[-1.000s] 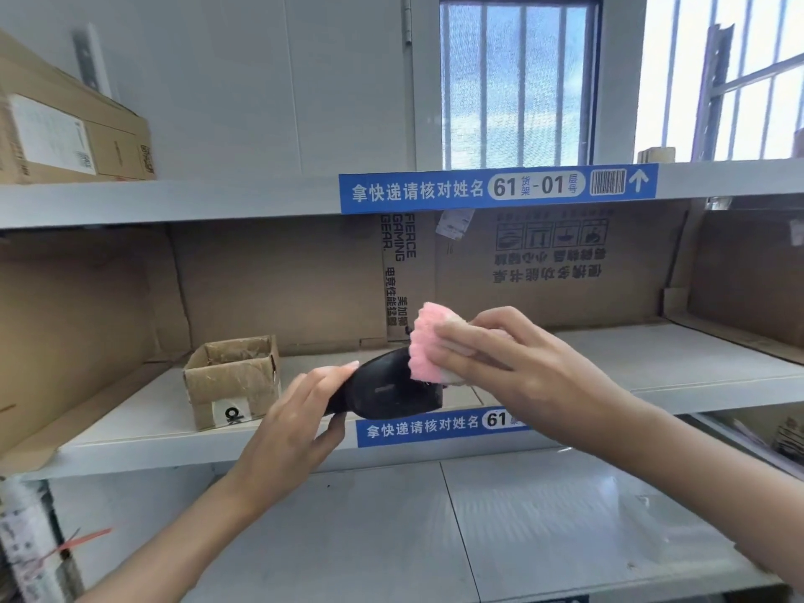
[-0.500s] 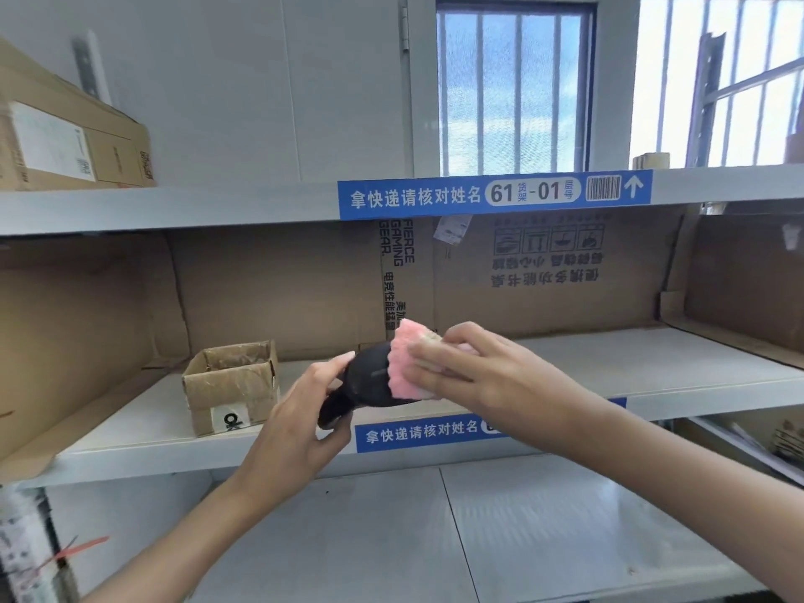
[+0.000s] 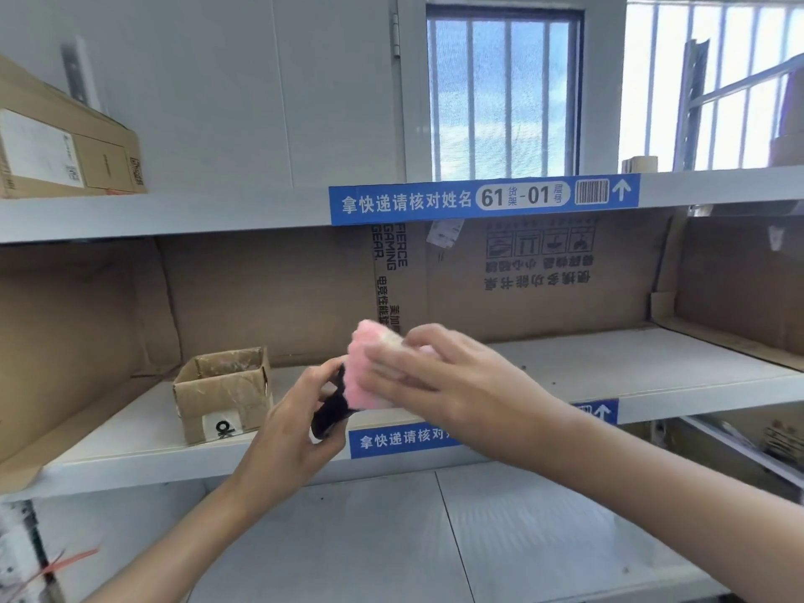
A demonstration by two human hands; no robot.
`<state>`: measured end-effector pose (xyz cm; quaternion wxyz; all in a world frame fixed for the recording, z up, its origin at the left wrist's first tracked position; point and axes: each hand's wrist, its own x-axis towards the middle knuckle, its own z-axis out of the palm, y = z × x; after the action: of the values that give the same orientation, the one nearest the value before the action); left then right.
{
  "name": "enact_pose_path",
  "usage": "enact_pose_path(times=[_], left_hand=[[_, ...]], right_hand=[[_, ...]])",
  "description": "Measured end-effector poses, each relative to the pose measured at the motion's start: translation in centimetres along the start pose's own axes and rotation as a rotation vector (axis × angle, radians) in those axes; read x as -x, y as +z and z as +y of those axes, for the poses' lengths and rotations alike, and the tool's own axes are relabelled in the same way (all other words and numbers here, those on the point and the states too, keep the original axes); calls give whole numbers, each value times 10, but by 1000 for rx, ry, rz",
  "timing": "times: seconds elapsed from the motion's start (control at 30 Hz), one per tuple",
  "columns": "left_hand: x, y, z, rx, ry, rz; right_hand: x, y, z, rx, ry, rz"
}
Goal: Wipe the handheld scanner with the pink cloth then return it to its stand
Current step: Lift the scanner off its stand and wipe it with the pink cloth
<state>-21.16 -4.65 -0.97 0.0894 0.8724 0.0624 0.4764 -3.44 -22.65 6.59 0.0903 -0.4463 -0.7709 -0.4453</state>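
My left hand [image 3: 292, 422] grips the black handheld scanner [image 3: 331, 412] in front of the middle shelf edge. Only a small dark part of the scanner shows between my hands. My right hand [image 3: 439, 376] holds the fluffy pink cloth [image 3: 370, 368] and presses it over the scanner's upper end, covering most of it. The image is blurred around the cloth. No stand for the scanner is in view.
A small open cardboard box [image 3: 222, 391] sits on the middle shelf [image 3: 609, 363] to the left of my hands. Flattened cardboard lines the shelf's back and sides. Another box [image 3: 65, 154] rests on the top shelf at left. A barred window [image 3: 504, 89] is behind.
My right hand has slid the pink cloth leftward along the scanner, so it now covers much more of the black body. Both hands drifted slightly left and closer together.
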Motion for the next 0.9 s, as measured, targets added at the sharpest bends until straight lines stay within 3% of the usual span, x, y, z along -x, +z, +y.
enact_pose_path(times=[0.13,0.37,0.5,0.67,0.77,0.9], left_hand=[[-1,2,3,31,11,25],[3,-1,-5,8,-31,33],[1,-2,-9,-13,-62,42],[-3,-4,-13,-32,-72,38],[-6,-1,-11,-20,-49,26],[-12,7,-6,-6,-51,26]], right_hand=[[-2,9,-6,11,-9,-181],[30,20,24,27,45,-107],[44,24,45,104,74,-165],[37,19,44,-1,225,84],[17,12,23,-12,104,141],[-11,12,-8,53,6,25]])
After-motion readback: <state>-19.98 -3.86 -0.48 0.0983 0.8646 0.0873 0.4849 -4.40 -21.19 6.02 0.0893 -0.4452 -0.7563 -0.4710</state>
